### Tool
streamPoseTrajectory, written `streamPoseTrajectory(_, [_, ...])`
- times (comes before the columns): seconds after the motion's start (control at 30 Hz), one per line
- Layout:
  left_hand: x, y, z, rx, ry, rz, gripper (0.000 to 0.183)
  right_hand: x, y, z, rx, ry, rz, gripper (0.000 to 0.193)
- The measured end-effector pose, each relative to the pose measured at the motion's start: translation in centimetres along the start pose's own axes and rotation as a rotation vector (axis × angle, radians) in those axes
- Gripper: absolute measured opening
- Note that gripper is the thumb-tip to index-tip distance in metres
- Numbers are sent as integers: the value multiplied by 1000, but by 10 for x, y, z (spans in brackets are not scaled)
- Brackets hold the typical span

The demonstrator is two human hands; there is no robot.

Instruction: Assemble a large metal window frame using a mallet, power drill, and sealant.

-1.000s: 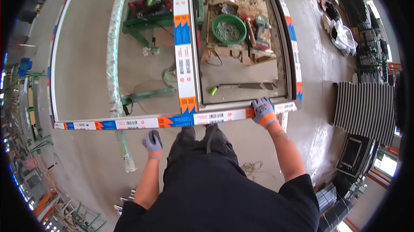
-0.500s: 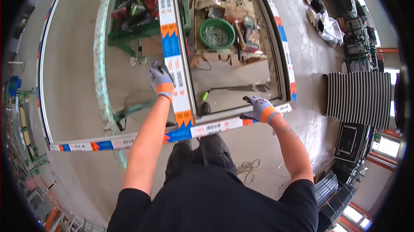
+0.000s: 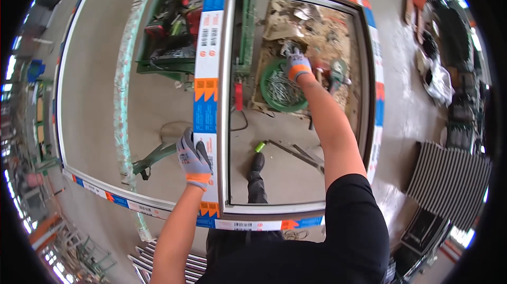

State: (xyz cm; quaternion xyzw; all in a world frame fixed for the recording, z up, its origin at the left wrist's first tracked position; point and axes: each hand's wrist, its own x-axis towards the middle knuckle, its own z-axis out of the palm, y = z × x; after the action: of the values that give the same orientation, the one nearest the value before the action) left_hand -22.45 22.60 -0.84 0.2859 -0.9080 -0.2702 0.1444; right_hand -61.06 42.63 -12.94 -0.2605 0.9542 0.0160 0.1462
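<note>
A large window frame (image 3: 206, 117), wrapped in white, blue and orange protective tape, spreads in front of me. My left hand (image 3: 194, 161), in a grey and orange glove, is closed round its middle bar, thumb on top and fingers at the left side. Through the right-hand opening my right hand (image 3: 298, 66), gloved alike, reaches down to the far side of a green bowl (image 3: 267, 93) of screws (image 3: 284, 87). Its fingertips are by a small open box (image 3: 289, 47) just beyond the bowl; whether they hold anything is hidden.
Beside the bowl a power drill (image 3: 337, 75) lies on a littered worktable (image 3: 338, 25). A green tool cart (image 3: 166, 66) full of tools stands far left of it. A plastic-wrapped bar (image 3: 127, 83) runs under the frame's left opening. Striped stacked profiles (image 3: 449, 178) stand at the right.
My right hand has left the frame's near right corner and reached forward through the opening to the bowl. My left hand stays at the middle bar. My view has shifted, and a leg now shows through the opening.
</note>
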Motion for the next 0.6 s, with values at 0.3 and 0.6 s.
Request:
streamPoseTrajectory(0.3, [-2, 4, 18, 51, -4, 8, 43, 130, 40, 52, -176, 45, -56, 46])
streamPoseTrajectory(0.6, [-3, -3, 2, 94, -77, -60, 39, 60, 19, -23, 576, 806, 128, 41])
